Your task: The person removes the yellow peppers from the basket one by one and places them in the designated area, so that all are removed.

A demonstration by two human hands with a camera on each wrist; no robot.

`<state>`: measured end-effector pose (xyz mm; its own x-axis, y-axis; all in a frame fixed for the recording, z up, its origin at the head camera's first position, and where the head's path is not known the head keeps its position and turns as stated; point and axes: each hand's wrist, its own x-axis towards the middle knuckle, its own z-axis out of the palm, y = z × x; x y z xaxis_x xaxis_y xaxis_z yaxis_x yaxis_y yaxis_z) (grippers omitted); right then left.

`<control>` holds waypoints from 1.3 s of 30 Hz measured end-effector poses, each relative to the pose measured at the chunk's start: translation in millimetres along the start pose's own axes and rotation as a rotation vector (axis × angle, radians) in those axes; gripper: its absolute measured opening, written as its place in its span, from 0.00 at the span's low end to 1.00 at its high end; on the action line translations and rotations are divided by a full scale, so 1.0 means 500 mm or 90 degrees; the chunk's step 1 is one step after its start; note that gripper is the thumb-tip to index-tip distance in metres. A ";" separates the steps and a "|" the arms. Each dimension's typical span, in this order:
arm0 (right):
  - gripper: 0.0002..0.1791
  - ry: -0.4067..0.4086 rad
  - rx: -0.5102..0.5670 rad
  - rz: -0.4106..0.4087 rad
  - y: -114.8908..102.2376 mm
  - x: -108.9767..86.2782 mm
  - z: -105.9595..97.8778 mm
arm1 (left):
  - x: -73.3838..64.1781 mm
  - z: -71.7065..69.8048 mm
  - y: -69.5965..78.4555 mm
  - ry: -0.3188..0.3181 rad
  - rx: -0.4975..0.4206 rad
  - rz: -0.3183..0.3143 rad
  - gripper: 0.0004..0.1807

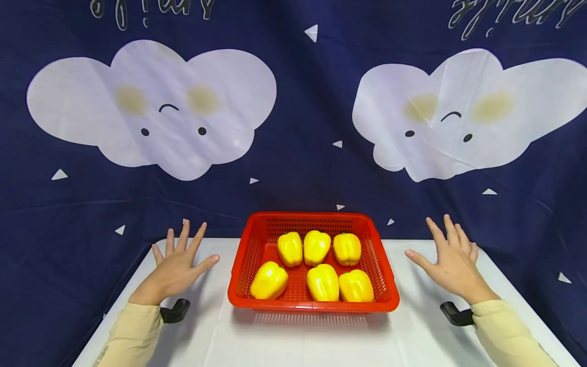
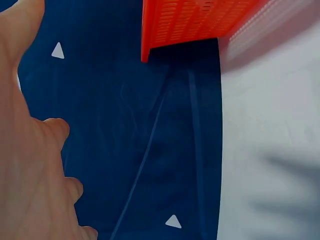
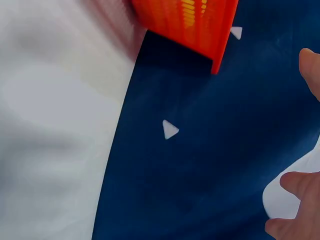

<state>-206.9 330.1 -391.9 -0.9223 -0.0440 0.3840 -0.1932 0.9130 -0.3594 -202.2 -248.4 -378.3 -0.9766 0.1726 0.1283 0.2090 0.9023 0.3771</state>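
A bright red, rectangular plastic basket (image 1: pixel 314 305) sits by the far edge of the white counter (image 1: pixel 293 346), about midway between its left and right edges, long side facing the person. Its corners are rounded, and its walls, pierced with rows of small slots, slope outward to a thick, shiny rim. Inside lie six plump, glossy yellow bell peppers (image 1: pixel 323 283), blocky and softly ribbed, each catching a pale gleam: three in a row toward the far wall, three nearer the front, where the left one leans over on its own and the other two crowd toward the right wall. The person's left hand (image 1: pixel 178 267) hangs near the counter's far left corner, fingers spread, its grip released. The right hand (image 1: pixel 451 264) hovers likewise near the far right corner, grip released too, thumb turned toward the basket. Beyond the far edge hangs a dark blue cloth (image 1: pixel 316 102) printed with white clouds (image 1: pixel 174 114).
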 end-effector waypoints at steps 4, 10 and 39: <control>0.54 -0.002 0.020 -0.011 -0.020 0.005 0.000 | -0.003 0.002 0.002 0.000 -0.024 0.003 0.49; 0.53 -0.006 0.046 -0.027 -0.054 0.022 0.000 | -0.005 0.012 0.008 -0.003 -0.065 0.015 0.47; 0.48 -0.118 0.162 -0.063 -0.218 0.089 0.052 | 0.005 0.074 0.070 -0.017 -0.165 0.064 0.43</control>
<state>-235.5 218.1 -358.0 -0.9356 -0.2214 0.2750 -0.3406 0.7711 -0.5380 -199.4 -201.7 -398.9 -0.9507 0.2688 0.1544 0.3071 0.7495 0.5865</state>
